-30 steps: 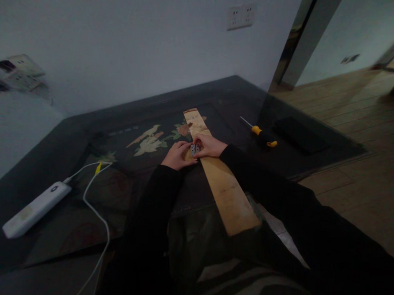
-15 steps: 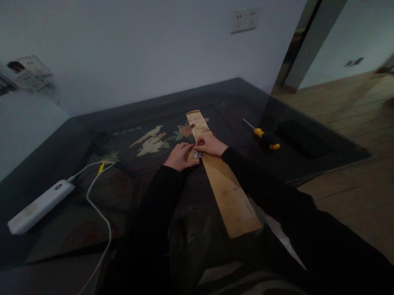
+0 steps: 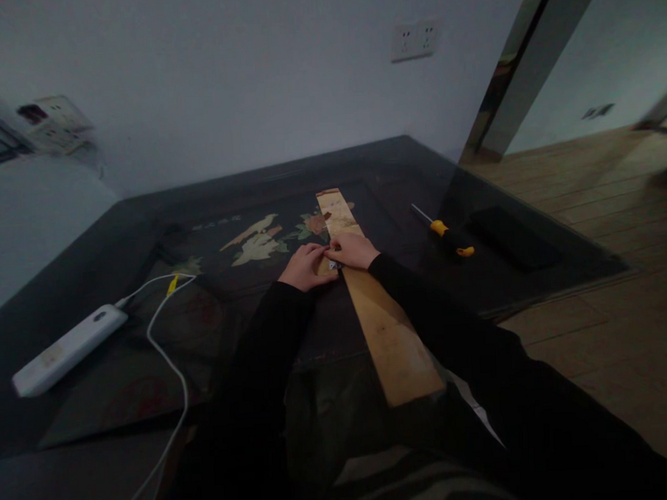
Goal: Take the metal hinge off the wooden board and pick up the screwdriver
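A long, flat wooden board [image 3: 392,336] lies lengthwise on the dark table, its near end jutting past the table's front edge. A small metal hinge [image 3: 335,265] sits at the board's left edge, partly covered by fingers. My left hand [image 3: 305,267] is closed around a short piece of wood [image 3: 324,267] beside the board, at the hinge. Over the hinge, my right hand [image 3: 353,250] rests on the board with thumb and fingertips pinched together. Whatever is in that pinch is too small to make out. The fingertips of both hands meet there.
To the right lies a yellow-and-black screwdriver [image 3: 443,232], with a dark flat case [image 3: 513,236] beyond it. On the left are a white power bank [image 3: 70,350] and its white cable [image 3: 166,353]. The table [image 3: 292,325] stands against a wall with sockets [image 3: 414,40].
My right hand has shifted slightly left and lower over the hinge, covering more of it. My left hand, the board and the screwdriver stay nearly as they were.
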A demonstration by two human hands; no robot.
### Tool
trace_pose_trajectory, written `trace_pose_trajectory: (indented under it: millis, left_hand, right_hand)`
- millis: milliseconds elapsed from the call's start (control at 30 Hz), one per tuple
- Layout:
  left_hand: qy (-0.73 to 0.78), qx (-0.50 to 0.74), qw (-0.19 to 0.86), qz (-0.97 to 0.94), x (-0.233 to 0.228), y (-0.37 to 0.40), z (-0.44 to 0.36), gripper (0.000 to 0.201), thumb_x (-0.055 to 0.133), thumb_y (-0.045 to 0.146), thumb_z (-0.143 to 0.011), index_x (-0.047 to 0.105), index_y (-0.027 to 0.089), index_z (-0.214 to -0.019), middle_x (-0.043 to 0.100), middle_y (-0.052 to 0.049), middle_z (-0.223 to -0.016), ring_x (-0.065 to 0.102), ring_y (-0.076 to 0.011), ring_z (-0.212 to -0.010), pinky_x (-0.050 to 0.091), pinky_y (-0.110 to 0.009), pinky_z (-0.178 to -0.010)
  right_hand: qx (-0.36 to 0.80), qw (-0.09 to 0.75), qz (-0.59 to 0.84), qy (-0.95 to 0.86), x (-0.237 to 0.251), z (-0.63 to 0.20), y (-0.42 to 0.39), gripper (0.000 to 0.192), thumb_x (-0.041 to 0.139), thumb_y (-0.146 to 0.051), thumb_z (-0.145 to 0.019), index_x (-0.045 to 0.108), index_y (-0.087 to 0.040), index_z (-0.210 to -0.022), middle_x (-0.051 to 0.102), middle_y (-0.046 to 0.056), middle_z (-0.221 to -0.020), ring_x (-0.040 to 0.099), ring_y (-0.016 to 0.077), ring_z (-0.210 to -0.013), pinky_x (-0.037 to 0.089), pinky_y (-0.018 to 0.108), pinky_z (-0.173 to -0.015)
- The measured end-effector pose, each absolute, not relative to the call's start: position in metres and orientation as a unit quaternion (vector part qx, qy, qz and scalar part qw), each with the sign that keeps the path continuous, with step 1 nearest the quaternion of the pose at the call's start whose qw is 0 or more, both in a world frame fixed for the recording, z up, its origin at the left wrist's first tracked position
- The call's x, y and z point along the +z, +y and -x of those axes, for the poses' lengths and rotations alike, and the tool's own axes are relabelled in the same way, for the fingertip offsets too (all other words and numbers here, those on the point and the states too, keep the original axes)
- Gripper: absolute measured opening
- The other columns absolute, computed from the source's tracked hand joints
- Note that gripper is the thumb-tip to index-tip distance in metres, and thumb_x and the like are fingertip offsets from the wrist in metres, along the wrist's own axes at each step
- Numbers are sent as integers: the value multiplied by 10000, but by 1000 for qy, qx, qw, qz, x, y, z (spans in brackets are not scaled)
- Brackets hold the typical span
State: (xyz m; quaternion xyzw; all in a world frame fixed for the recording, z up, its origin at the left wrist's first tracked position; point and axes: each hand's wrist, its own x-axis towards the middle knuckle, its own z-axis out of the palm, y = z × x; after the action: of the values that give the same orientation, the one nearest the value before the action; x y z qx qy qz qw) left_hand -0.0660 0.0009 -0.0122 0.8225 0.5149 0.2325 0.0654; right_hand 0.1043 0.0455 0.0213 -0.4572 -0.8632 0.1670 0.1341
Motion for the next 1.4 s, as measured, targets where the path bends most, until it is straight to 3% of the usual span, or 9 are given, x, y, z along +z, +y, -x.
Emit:
trace_pose_trajectory:
  millis: [433, 700, 1000, 1233, 1400]
  left_hand:
    - [514, 253, 110, -812, -4, -1, 63, 526, 715, 498, -658, 616, 167, -1054, 586, -104, -1056, 556, -261, -1037, 451, -416, -944]
    - [553, 243, 22, -797, -2, -7, 59, 616, 733, 485, -641, 576, 208, -1168, 574, -96, -1145, 527, -283, -1088, 427, -425, -924]
    - [572, 236, -19, -786, 8, -15, 53, 692, 760, 454, -624, 521, 223, -1231, 545, -98, -1181, 479, -295, -1098, 355, -428, -924]
    - [580, 226, 27, -782, 8, -14, 50, 633, 734, 486, -641, 531, 234, -1185, 565, -85, -1144, 506, -291, -1076, 373, -421, -907]
    - [577, 223, 0, -786, 9, -14, 49, 677, 748, 444, -638, 495, 229, -1229, 550, -94, -1166, 481, -315, -1103, 354, -446, -924]
  right_hand:
    - [260, 203, 370, -869, 18, -110, 55, 342, 527, -391, -869, 610, -131, -663, 586, 23, -634, 482, 95, -609, 286, 216, -565]
    - [225, 235, 436, -839, 22, -107, 44, 316, 569, -406, -825, 642, -132, -685, 576, 27, -653, 447, 104, -613, 254, 234, -560]
    - [399, 275, 349, -802, 24, -114, 51, 355, 571, -427, -784, 544, -134, -585, 480, -23, -549, 426, 81, -552, 285, 225, -546]
    - [370, 271, 323, -827, 28, -118, 50, 385, 564, -457, -777, 499, -148, -556, 432, -39, -521, 382, 76, -547, 256, 239, -547]
    - [414, 284, 336, -797, 19, -117, 55, 363, 583, -453, -755, 551, -135, -584, 459, -28, -538, 400, 79, -553, 274, 234, -542]
